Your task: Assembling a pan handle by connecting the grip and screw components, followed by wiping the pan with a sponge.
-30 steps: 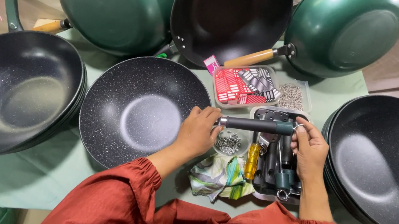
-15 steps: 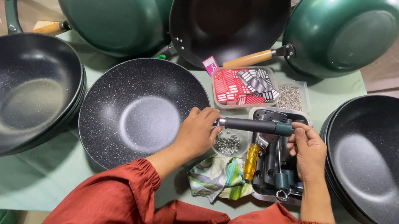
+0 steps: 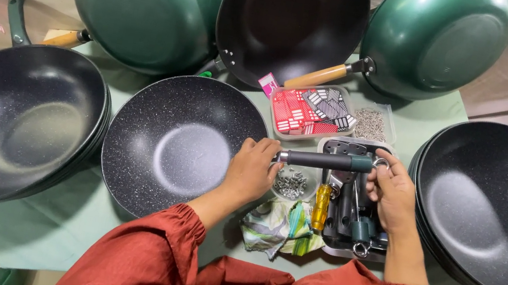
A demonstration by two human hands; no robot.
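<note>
I take the speckled black non-stick wok (image 3: 181, 144) in the middle of the green table (image 3: 34, 222) as my landmark. To its right sits a stack of plain black woks (image 3: 497, 211); to its left another black stack (image 3: 10, 122); behind it 3 pans stand tilted, 2 green (image 3: 147, 1) and 1 black (image 3: 291, 22). Just right of the landmark's rim I see the dark green pan handle with a metal end (image 3: 326, 160), its long axis lying left to right. My left hand (image 3: 252, 173) has its fingers closed on the metal end nearest the wok; my right hand (image 3: 393, 193) pinches the far ringed end. Both touch it. Below it lies the grey tray of handles (image 3: 352, 214), with a yellow-handled screwdriver (image 3: 322, 205) beside.
</note>
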